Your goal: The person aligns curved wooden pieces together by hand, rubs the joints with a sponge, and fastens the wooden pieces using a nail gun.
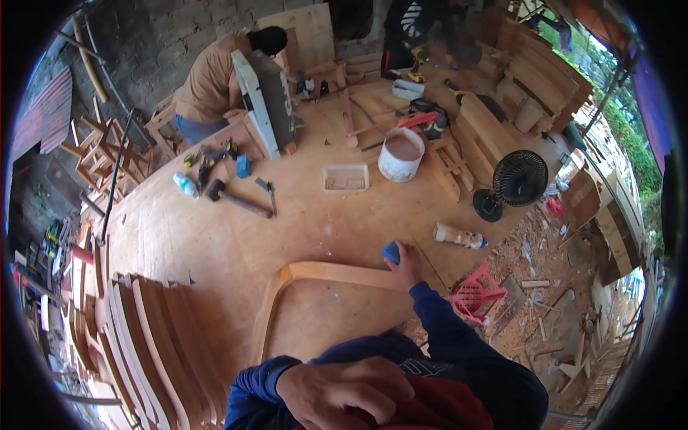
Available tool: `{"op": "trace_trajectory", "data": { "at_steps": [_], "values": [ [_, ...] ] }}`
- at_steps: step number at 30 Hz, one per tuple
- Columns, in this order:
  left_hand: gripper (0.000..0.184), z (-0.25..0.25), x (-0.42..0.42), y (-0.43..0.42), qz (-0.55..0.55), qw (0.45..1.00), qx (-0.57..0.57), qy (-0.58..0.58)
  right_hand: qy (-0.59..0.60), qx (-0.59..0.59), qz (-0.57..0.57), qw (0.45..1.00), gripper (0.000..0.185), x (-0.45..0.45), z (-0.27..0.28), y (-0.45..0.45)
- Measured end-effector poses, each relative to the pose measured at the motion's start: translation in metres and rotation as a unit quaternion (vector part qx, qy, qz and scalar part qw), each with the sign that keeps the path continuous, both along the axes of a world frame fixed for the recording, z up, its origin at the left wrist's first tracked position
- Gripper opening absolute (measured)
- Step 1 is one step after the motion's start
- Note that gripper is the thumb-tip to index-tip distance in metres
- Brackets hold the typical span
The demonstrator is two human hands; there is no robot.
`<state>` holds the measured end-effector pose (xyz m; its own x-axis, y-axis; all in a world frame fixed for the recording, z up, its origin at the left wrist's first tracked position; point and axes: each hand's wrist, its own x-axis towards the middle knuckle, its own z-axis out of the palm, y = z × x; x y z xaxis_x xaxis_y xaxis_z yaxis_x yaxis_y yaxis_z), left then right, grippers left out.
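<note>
In the head view, my right hand is closed around a blue sanding block. The hand is at the right end of a bent wooden piece, beside the table's right side. This piece runs left to a rounded corner, then turns down toward my body; its near end is cut off by my sleeve. My left hand is in front of my chest, its fingers loosely bent and apart, and I see nothing in it. The wooden table lies under the bent piece.
Curved boards are stacked at left. A mallet, a second blue block, a clear tray, a white bucket, a bottle and a black fan sit on the table. Two people work at the far side.
</note>
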<state>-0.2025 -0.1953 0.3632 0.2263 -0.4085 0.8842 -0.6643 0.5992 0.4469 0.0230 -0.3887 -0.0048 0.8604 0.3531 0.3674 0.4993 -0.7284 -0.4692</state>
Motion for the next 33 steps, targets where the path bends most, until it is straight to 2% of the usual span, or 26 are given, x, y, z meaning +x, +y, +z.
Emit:
{"op": "trace_trajectory", "data": {
  "at_steps": [1, 3, 5, 7, 8, 9, 10, 11, 12, 13, 15, 19, 21, 24, 27, 29, 30, 31, 33],
  "values": [
    [0.03, -0.007, -0.012, -0.001, 0.001, 0.997, 0.046, 0.056, 0.0, -0.015, -0.011, 1.0, 0.063, 0.0, 0.003, 0.0],
    [0.039, -0.011, -0.011, 0.001, 0.001, 0.993, 0.082, 0.081, -0.006, 0.004, -0.006, 1.0, 0.065, 0.004, 0.011, 0.0],
    [0.046, -0.011, -0.002, 0.007, 0.006, 0.998, 0.058, 0.024, 0.007, 0.008, 0.003, 1.0, 0.066, -0.006, 0.011, 0.001],
    [0.037, -0.009, -0.002, 0.01, 0.061, 0.993, 0.052, 0.084, 0.015, 0.004, 0.001, 1.0, 0.067, -0.003, 0.015, 0.002],
    [0.041, -0.008, -0.002, 0.012, 0.087, 0.988, 0.049, 0.115, 0.013, 0.01, 0.002, 1.0, 0.068, -0.003, 0.017, 0.002],
    [0.053, -0.02, -0.001, 0.023, 0.122, 0.978, 0.073, 0.153, 0.012, 0.016, 0.001, 1.0, 0.069, -0.002, 0.019, 0.003],
    [0.059, -0.037, 0.0, 0.031, 0.187, 0.954, 0.065, 0.224, 0.011, 0.023, -0.002, 1.0, 0.07, -0.003, 0.021, 0.003],
    [0.065, -0.059, 0.001, 0.04, 0.248, 0.922, 0.057, 0.292, 0.014, 0.021, -0.006, 1.0, 0.07, -0.004, 0.023, 0.004],
    [0.069, -0.084, 0.006, 0.055, 0.353, 0.874, 0.109, 0.315, 0.016, 0.019, -0.01, 1.0, 0.071, -0.005, 0.025, 0.004],
    [0.072, -0.111, 0.01, 0.072, 0.452, 0.812, 0.159, 0.332, 0.018, 0.016, -0.015, 1.0, 0.072, -0.007, 0.026, 0.003],
    [0.071, -0.165, 0.007, 0.103, 0.582, 0.681, 0.197, 0.398, 0.021, 0.005, -0.021, 1.0, 0.071, -0.004, 0.022, 0.003],
    [0.071, -0.278, -0.039, 0.18, 0.737, 0.519, 0.256, 0.35, 0.008, 0.007, -0.015, 1.0, 0.068, -0.003, 0.017, 0.005],
    [0.069, -0.317, -0.063, 0.203, 0.788, 0.444, 0.303, 0.299, 0.017, -0.002, -0.017, 1.0, 0.069, -0.002, 0.015, 0.004],
    [0.064, -0.328, -0.078, 0.211, 0.772, 0.477, 0.266, 0.325, 0.008, -0.007, -0.02, 1.0, 0.068, -0.001, 0.009, 0.004],
    [0.065, -0.224, -0.043, 0.193, 0.656, 0.63, 0.077, 0.409, 0.004, -0.01, -0.035, 0.999, 0.065, -0.005, 0.013, 0.004],
    [0.077, -0.141, -0.017, 0.182, 0.491, 0.789, -0.051, 0.365, -0.009, -0.007, -0.04, 0.999, 0.064, -0.002, 0.021, 0.008],
    [0.088, -0.085, -0.01, 0.164, 0.336, 0.869, -0.105, 0.347, -0.016, -0.005, -0.038, 0.999, 0.063, -0.004, 0.022, 0.007],
    [0.091, -0.043, -0.009, 0.149, 0.199, 0.92, -0.122, 0.314, -0.022, -0.002, -0.033, 0.999, 0.062, -0.006, 0.02, 0.008],
    [0.094, 0.011, -0.014, 0.12, 0.032, 0.955, -0.118, 0.27, -0.051, -0.001, -0.028, 0.998, 0.062, -0.001, 0.012, 0.007]
  ]
}}
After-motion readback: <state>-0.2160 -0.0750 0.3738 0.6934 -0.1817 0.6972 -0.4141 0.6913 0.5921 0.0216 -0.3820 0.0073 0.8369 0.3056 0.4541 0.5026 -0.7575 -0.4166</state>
